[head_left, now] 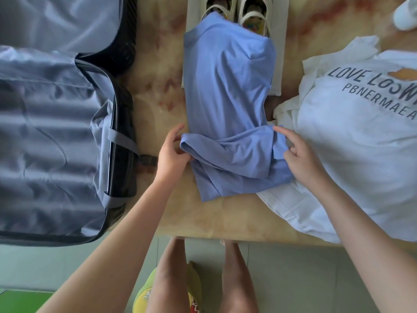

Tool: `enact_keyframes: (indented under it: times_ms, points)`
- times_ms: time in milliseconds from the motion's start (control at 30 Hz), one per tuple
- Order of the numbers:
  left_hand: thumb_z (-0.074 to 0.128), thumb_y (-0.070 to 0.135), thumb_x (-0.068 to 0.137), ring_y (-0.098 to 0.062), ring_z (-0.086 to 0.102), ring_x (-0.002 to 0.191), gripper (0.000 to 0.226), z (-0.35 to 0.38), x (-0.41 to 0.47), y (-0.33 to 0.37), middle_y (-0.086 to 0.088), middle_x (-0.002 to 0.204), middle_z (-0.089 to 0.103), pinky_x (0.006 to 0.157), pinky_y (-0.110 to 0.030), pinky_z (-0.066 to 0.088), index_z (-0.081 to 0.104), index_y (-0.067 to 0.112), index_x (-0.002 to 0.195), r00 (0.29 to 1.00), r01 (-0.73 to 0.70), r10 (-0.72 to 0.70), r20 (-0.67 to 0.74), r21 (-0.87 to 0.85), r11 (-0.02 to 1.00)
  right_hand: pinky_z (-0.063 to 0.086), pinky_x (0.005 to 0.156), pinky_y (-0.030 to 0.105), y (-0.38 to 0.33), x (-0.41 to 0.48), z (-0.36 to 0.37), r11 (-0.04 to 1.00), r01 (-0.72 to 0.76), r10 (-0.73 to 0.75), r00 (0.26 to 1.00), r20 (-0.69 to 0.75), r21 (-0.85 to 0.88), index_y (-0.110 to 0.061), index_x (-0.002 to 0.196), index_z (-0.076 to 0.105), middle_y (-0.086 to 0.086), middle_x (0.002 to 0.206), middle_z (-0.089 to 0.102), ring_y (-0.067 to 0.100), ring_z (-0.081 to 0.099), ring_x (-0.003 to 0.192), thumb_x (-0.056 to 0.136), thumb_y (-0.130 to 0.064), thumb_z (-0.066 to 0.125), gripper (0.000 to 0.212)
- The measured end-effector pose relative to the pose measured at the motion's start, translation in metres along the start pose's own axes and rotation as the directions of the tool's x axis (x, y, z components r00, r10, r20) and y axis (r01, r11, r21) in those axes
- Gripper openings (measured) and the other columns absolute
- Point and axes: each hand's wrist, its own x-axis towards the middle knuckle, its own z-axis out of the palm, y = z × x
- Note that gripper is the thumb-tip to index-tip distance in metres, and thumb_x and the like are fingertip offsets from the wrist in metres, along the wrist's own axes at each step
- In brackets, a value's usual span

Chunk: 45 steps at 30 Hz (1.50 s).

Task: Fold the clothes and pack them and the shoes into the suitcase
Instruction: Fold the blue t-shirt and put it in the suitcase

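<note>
A blue shirt (228, 86) lies lengthwise in the middle of the wooden table (155, 91), its near end folded back over itself. My left hand (172, 152) grips the left end of that fold. My right hand (297, 152) pinches the right end. The shirt's far end covers part of a pair of cream shoes (237, 12) on a pale bag at the back. A white printed T-shirt (352, 132) lies crumpled on the right, partly under the blue shirt. An open suitcase (52, 132) with grey lining fills the left side.
A white object (406, 16) sits at the back right corner. The table's near edge runs just below the shirts. My legs and yellow slippers (144, 292) show on the tiled floor below.
</note>
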Motion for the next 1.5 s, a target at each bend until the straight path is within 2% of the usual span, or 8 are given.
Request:
enact_keyframes:
  times_ms: [100,167,400,633,867,1100,1267,1500]
  points:
    - [0.065,-0.005,0.074,0.003,0.051,0.094,0.063,0.004,0.001,0.0,0.002,0.119,0.038,0.088,-0.02,0.049,0.057,0.029,0.126,0.98,-0.184,0.197,-0.031,0.247,0.952,0.042,0.098,0.042,0.005,-0.006,-0.001,0.956,0.145,-0.175,0.98,-0.099,-0.255,-0.021,0.13,0.057,-0.004,0.114,0.051,0.011,0.048,0.094,0.069,0.02,0.042,0.074]
    - [0.066,-0.005,0.068,-0.013,0.04,0.11,0.067,0.007,0.001,0.001,-0.005,0.125,0.033,0.1,-0.034,0.042,0.057,0.027,0.126,0.943,-0.295,0.332,-0.004,0.452,0.842,0.031,0.108,0.053,0.01,-0.009,-0.001,0.929,0.161,-0.219,0.965,-0.144,-0.333,-0.018,0.127,0.058,0.004,0.119,0.053,0.008,0.045,0.105,0.067,0.019,0.048,0.071]
    - [0.091,0.02,0.044,-0.033,0.029,0.134,0.087,0.029,-0.005,-0.001,-0.01,0.136,0.041,0.105,-0.045,0.021,0.056,0.029,0.123,0.769,-0.597,0.551,0.324,0.672,0.438,0.019,0.113,0.047,0.02,-0.026,0.011,0.987,-0.004,-0.039,0.966,-0.257,-0.161,-0.017,0.126,0.054,-0.01,0.104,0.058,0.002,0.052,0.097,0.087,-0.026,0.065,0.041]
    - [0.087,0.033,0.055,-0.03,0.041,0.126,0.062,0.067,-0.015,-0.002,-0.006,0.124,0.054,0.109,-0.052,0.021,0.066,0.023,0.112,0.741,-0.658,0.571,0.354,0.549,0.514,0.018,0.09,0.027,0.017,-0.029,0.024,0.974,-0.098,0.018,0.932,-0.362,-0.203,-0.013,0.112,0.064,-0.008,0.094,0.061,0.022,0.048,0.107,0.086,-0.024,0.069,0.029]
    - [0.088,0.034,0.05,-0.03,0.045,0.118,0.073,0.078,-0.017,-0.007,-0.009,0.129,0.051,0.106,-0.048,0.027,0.064,0.02,0.117,0.758,-0.65,0.511,0.405,0.536,0.54,0.019,0.084,0.024,0.013,-0.026,0.029,0.986,-0.101,0.041,0.921,-0.387,-0.135,-0.01,0.094,0.066,-0.005,0.092,0.065,0.021,0.047,0.102,0.087,-0.018,0.067,0.011]
    - [0.088,0.029,0.046,-0.027,0.041,0.114,0.082,0.107,-0.031,-0.006,-0.007,0.127,0.041,0.103,-0.038,0.026,0.049,0.02,0.118,0.662,-0.74,0.607,0.44,0.513,0.434,0.033,0.097,0.036,0.014,-0.033,0.024,0.994,-0.112,0.105,0.921,-0.375,0.004,-0.009,0.099,0.066,-0.003,0.09,0.063,-0.029,0.034,0.088,0.09,-0.02,0.063,0.014]
    - [0.086,0.019,0.052,-0.03,0.048,0.108,0.05,0.119,-0.03,-0.013,-0.008,0.12,0.05,0.097,-0.035,0.031,0.063,0.016,0.096,0.678,-0.729,0.604,0.42,0.493,0.475,0.036,0.094,0.035,0.019,-0.031,0.019,0.99,-0.135,0.138,0.913,-0.384,0.034,-0.014,0.097,0.067,-0.01,0.08,0.065,0.014,0.052,0.102,0.089,-0.027,0.062,0.016]
    - [0.069,0.01,0.075,-0.017,0.052,0.102,0.012,0.124,-0.033,0.006,-0.004,0.11,0.056,0.09,-0.029,0.041,0.067,0.012,0.087,0.759,-0.649,0.594,0.268,0.385,0.656,0.043,0.093,0.052,0.013,-0.031,0.015,0.985,-0.135,0.164,0.92,-0.356,0.104,-0.018,0.091,0.067,-0.016,0.075,0.065,0.017,0.065,0.087,0.084,-0.029,0.063,0.013]
